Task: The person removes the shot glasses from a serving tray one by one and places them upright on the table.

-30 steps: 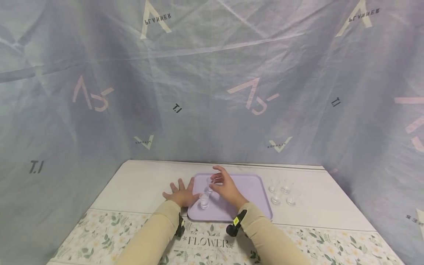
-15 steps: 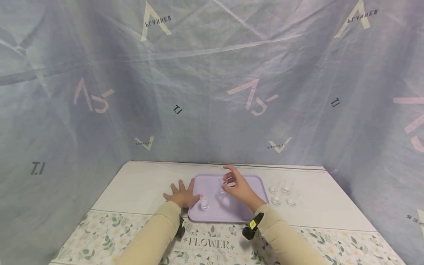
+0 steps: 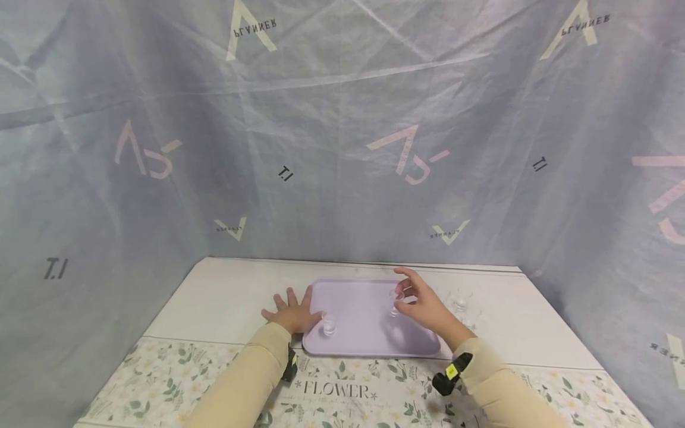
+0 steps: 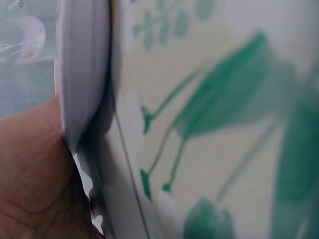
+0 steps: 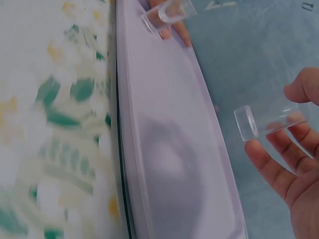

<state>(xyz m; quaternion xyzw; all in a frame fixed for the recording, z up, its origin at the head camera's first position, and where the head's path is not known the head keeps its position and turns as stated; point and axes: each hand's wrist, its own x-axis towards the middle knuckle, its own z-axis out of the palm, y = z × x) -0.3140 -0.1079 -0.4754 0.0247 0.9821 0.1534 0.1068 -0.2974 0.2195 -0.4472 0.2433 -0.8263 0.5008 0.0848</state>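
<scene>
My left hand (image 3: 293, 316) rests with spread, straight fingers on the table at the left edge of a lilac tray (image 3: 355, 297), thumb over its rim. Beside that thumb a clear shot glass (image 3: 329, 326) stands upright on the tray. Over the tray's right part, my right hand (image 3: 428, 310) pinches a second shot glass (image 5: 247, 122) between thumb and fingers. In the right wrist view this glass is held up off the tray, and the hand's shadow falls on the tray below. The left wrist view shows mostly the tray's outer side and patterned cloth.
Several more clear shot glasses (image 3: 460, 302) stand on the white table right of the tray, partly hidden behind my right hand and forearm. A floral cloth (image 3: 342, 392) covers the table's front. Grey curtains (image 3: 342, 148) hang behind and at both sides.
My right hand has carried its shot glass from the tray's left part across to its right part. My left hand and the other glass on the tray have stayed in place.
</scene>
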